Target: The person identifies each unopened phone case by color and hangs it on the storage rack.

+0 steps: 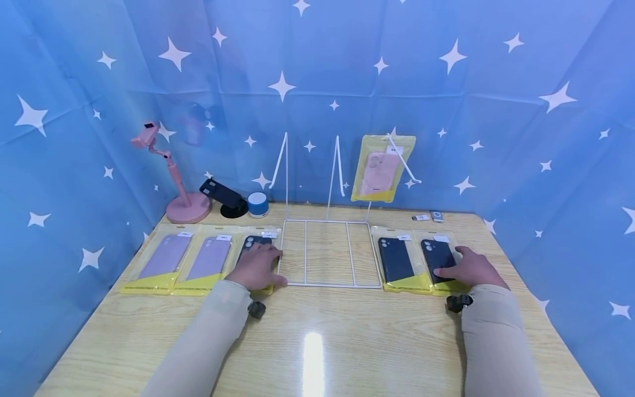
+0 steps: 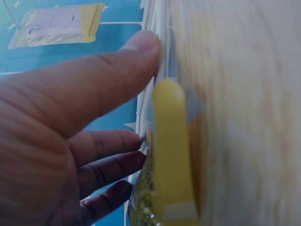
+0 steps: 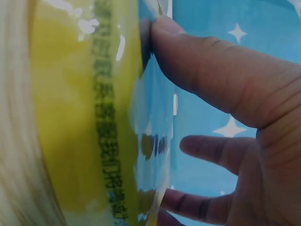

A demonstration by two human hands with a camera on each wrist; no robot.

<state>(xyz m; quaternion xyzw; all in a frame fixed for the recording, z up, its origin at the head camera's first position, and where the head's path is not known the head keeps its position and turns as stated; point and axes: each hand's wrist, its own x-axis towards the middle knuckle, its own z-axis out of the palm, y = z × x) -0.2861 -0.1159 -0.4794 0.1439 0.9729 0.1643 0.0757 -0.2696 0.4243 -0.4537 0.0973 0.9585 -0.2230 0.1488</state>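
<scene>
1. Yellow-edged packets of phone cases lie in two groups on the wooden desk [image 1: 317, 342], either side of a white wire rack [image 1: 327, 253].
2. On the left group, the left hand [image 1: 258, 267] rests flat on the dark case packet [image 1: 254, 242] lying just beside the rack's left edge; the fingers look fairly straight and spread, and the thumb lies along the packet's edge in the left wrist view [image 2: 94, 80].
3. Two lilac case packets [image 1: 166, 259] lie side by side further left, apart from the hand.
4. On the right group, the right hand [image 1: 471, 270] lies on the outermost black case packet [image 1: 439, 256], fingers extended over it and thumb at its edge, as the right wrist view shows [image 3: 202, 61].
5. Another black case packet [image 1: 397, 259] sits between that one and the rack, touching neither hand.
6. One pink case packet [image 1: 383, 168] hangs on the rack's right upright prong.
7. At the desk's back left stand a pink phone stand [image 1: 186, 204], a black holder [image 1: 223, 196] and a small blue-and-white speaker [image 1: 258, 204].
</scene>
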